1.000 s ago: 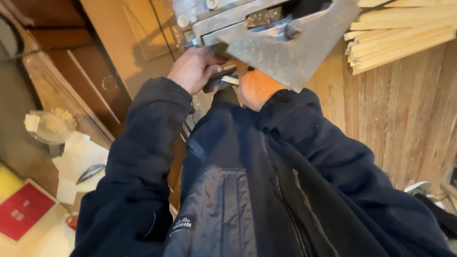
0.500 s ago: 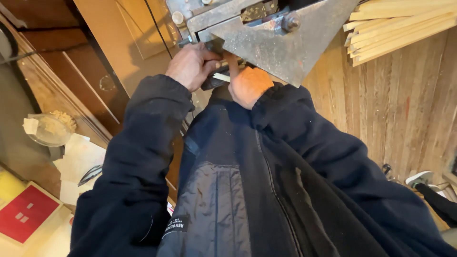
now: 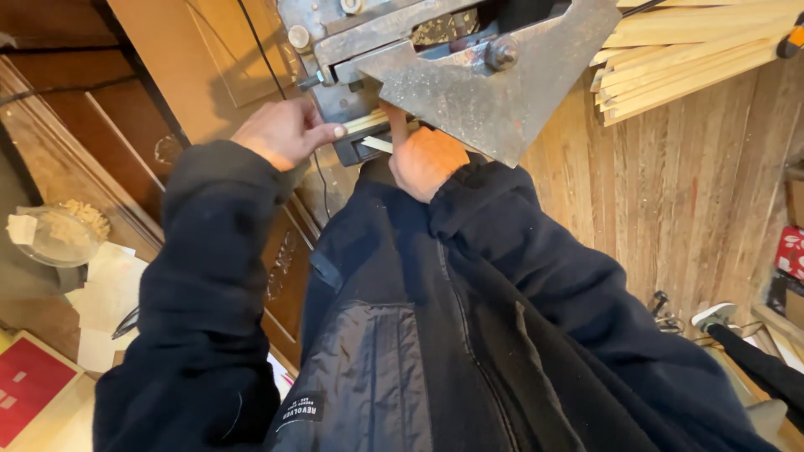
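Note:
A worn grey metal machine (image 3: 469, 75) with a triangular steel plate and a bolt fills the top middle. A thin pale wooden strip (image 3: 368, 124) lies at its front edge. My left hand (image 3: 285, 132) rests on the near end of that strip, fingers curled, thumb pointing at the machine. My right hand (image 3: 423, 155) is closed around the strip just under the plate, the fingertips hidden beneath the metal. Both arms are in dark jacket sleeves.
A bundle of pale wooden strips (image 3: 687, 50) lies at the upper right on plank flooring. Brown wooden panels (image 3: 100, 125) lean at the left. A clear bowl of shavings (image 3: 59, 234), white paper and a red box (image 3: 29, 393) sit at the lower left.
My left hand has slid left, away from the right hand, along the strip. The view has tilted so the machine sits higher in the picture.

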